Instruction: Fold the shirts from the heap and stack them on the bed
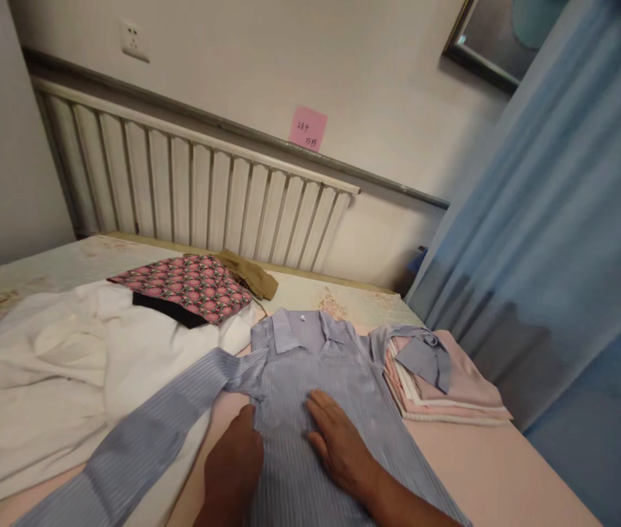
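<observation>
A blue striped shirt lies face down on the bed, collar toward the wall. Its left sleeve stretches out diagonally toward the near left. My right hand rests flat on the shirt's back, fingers apart. My left hand sits at the shirt's left edge, just below the sleeve seam, pressing the fabric; whether it grips the fabric I cannot tell. The right sleeve's cuff drapes over a stack of folded clothes.
A stack of folded pink and white garments sits right of the shirt. White cloth is heaped at left, with a floral piece and tan cloth behind. A radiator lines the wall; a blue curtain hangs right.
</observation>
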The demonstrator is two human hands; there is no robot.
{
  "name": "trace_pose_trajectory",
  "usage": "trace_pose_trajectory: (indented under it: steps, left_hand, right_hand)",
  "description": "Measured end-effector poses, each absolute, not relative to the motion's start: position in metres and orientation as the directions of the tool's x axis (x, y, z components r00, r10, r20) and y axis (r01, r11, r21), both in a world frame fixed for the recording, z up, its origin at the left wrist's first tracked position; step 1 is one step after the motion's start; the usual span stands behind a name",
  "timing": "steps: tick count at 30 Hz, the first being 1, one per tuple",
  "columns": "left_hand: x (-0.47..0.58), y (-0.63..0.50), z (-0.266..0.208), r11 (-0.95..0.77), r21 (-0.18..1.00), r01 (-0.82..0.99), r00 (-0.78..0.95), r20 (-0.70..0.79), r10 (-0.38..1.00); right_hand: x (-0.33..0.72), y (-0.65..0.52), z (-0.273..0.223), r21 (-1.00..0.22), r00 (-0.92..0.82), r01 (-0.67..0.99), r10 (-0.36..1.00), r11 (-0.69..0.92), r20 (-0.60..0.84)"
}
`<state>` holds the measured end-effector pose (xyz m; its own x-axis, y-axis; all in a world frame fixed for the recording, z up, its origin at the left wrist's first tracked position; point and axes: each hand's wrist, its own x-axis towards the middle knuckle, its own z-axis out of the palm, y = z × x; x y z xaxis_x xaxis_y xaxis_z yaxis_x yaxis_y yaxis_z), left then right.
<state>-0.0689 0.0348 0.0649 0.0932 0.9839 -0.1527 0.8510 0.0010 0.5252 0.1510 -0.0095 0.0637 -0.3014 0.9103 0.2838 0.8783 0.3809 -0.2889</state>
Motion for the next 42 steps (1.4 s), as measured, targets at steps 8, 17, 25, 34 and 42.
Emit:
trace_pose_trajectory:
  steps: [8, 17, 25, 34, 42]
  left_hand:
    - [-0.071, 0.035, 0.063, 0.019, 0.491, 0.871, 0.083, -0.186, 0.979]
    - [-0.069, 0.037, 0.064, 0.013, 0.464, 0.886, 0.089, -0.196, 0.977]
    - [-0.068, 0.037, 0.064, -0.001, 0.479, 0.878, 0.086, -0.157, 0.984]
    - [-0.067, 0.034, 0.067, 0.009, 0.466, 0.885, 0.076, -0.164, 0.984]
    - [-0.066, 0.034, 0.069, 0.007, 0.483, 0.875, 0.072, -0.144, 0.987]
  right_hand:
    - [0.167, -0.019, 0.048, -0.225, -0.275, 0.924, 0.947, 0.308, 0.165]
    - [0.165, -0.017, 0.053, -0.247, -0.267, 0.92, 0.947, 0.306, 0.179]
    - [0.157, -0.02, 0.069, -0.29, -0.216, 0.92, 0.959, 0.263, 0.185]
    - [0.163, -0.018, 0.06, -0.307, -0.222, 0.91, 0.952, 0.28, 0.209]
    - [0.16, -0.019, 0.063, -0.298, -0.211, 0.919, 0.959, 0.26, 0.188]
